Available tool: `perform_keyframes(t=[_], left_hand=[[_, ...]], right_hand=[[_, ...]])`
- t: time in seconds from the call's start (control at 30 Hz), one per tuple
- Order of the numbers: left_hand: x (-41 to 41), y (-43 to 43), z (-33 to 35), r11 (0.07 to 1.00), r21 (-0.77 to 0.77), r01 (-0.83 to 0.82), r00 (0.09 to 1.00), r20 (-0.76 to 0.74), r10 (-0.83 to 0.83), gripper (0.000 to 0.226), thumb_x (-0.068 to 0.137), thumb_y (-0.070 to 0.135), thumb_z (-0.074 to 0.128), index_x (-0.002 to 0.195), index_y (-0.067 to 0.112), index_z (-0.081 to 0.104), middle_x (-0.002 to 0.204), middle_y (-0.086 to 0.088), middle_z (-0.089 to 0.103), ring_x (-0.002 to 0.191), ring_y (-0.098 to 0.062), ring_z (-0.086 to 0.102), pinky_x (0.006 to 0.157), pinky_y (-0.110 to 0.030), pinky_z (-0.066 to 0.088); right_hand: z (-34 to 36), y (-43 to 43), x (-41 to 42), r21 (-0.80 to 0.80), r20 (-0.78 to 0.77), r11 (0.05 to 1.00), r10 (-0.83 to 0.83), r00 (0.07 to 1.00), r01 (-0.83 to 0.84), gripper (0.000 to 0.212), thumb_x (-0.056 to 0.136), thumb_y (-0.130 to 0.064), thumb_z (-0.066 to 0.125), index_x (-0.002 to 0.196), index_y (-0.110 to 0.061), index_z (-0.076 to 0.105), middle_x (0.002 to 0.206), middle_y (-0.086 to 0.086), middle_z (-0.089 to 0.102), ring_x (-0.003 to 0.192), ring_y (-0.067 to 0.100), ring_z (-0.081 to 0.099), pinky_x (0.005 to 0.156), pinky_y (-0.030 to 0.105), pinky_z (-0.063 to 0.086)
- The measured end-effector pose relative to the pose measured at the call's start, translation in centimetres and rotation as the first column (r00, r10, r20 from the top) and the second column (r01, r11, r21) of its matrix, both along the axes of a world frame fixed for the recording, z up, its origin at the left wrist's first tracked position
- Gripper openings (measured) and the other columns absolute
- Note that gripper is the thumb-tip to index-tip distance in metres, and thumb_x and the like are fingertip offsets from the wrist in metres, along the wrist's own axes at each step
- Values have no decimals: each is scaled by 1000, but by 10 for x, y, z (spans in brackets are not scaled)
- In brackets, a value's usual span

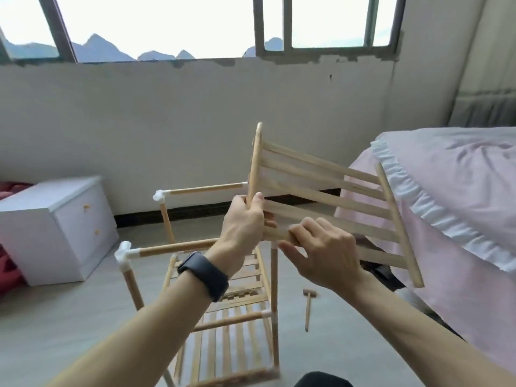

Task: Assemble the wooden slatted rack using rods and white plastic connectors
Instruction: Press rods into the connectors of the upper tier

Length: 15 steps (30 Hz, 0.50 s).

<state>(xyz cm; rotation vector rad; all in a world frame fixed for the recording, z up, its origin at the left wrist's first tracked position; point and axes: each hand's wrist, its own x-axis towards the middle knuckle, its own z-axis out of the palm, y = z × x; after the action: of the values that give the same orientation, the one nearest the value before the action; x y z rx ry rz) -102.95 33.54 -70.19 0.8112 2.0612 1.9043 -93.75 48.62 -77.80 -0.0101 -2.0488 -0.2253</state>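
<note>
I hold a wooden slatted panel [329,191] up in the air, tilted, above the rack frame [223,317]. My left hand [244,222] grips the panel's left end rail near its lower part. My right hand [325,252] curls round the panel's lowest slat close to the left hand. The frame below is made of wooden rods joined by white plastic connectors [124,254], with another connector [159,195] at its far corner. Two slatted shelves sit lower in the frame. A dark watch is on my left wrist.
A small wooden mallet [308,305] lies on the grey floor right of the frame. A white drawer cabinet [55,227] stands at the left. A bed with pink bedding [446,208] fills the right side. A wall with windows is behind.
</note>
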Motion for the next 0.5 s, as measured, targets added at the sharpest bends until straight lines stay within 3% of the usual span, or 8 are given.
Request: perform_keyframes(t=[0.1,0.2,0.27,0.3,0.37,0.4,0.43,0.5], left_hand=[[-26,-33,18,990,109,-93,989,-108,105,33,106,43,41,123,17,53,102,-5,72,79,-11,74,64,-20,57],[-68,-77,31,958,204,-200,965,-129,229,35,107,40,42,122,13,57,101,-6,76,88,-23,75,81,-39,59],[-97,-107,31,932,272,-239,962,-62,265,34,106,39,44,117,11,60,99,-8,77,88,-27,75,77,-38,60],[-110,-120,29,919,304,-251,963,-22,270,35,106,39,45,115,9,62,99,-10,77,87,-28,75,71,-34,61],[-130,-140,21,902,342,-264,964,59,259,41,103,41,48,116,6,64,101,-13,76,89,-29,75,68,-31,61],[-139,-146,15,900,343,-271,962,81,259,42,102,43,50,117,6,64,102,-13,76,91,-29,75,69,-33,62],[-146,-149,11,899,334,-282,959,89,268,41,102,43,51,116,7,65,102,-13,76,90,-29,75,70,-35,62],[-161,-152,-2,887,310,-342,940,130,317,37,102,41,54,112,8,67,100,-12,77,87,-29,76,74,-37,63]], right_hand=[[25,0,-19,-97,-62,995,26,998,-32,40,94,-52,63,107,-15,68,107,4,65,97,21,57,80,36,47],[32,11,-28,-406,-133,910,-148,980,82,58,86,-51,64,127,-13,52,137,11,47,125,30,45,99,49,38],[33,22,-36,-636,-62,760,-225,972,135,72,84,-60,55,137,-15,39,149,12,34,134,35,36,105,57,32],[35,27,-42,-735,-3,671,-148,989,98,76,86,-69,48,138,-16,36,148,12,36,131,34,40,104,57,34],[41,31,-57,-935,37,349,256,966,-57,79,88,-84,34,128,-17,45,129,11,57,108,24,61,90,48,47],[41,28,-67,-987,7,148,418,908,-60,74,93,-80,30,123,-15,51,118,9,67,96,22,69,82,43,50],[42,25,-76,-999,-20,27,492,870,-38,67,99,-70,28,118,-12,57,107,9,73,87,22,73,77,39,52],[33,15,-98,-1000,-6,-6,476,880,-4,61,107,-57,26,107,-9,63,91,10,72,78,23,69,71,34,49]])
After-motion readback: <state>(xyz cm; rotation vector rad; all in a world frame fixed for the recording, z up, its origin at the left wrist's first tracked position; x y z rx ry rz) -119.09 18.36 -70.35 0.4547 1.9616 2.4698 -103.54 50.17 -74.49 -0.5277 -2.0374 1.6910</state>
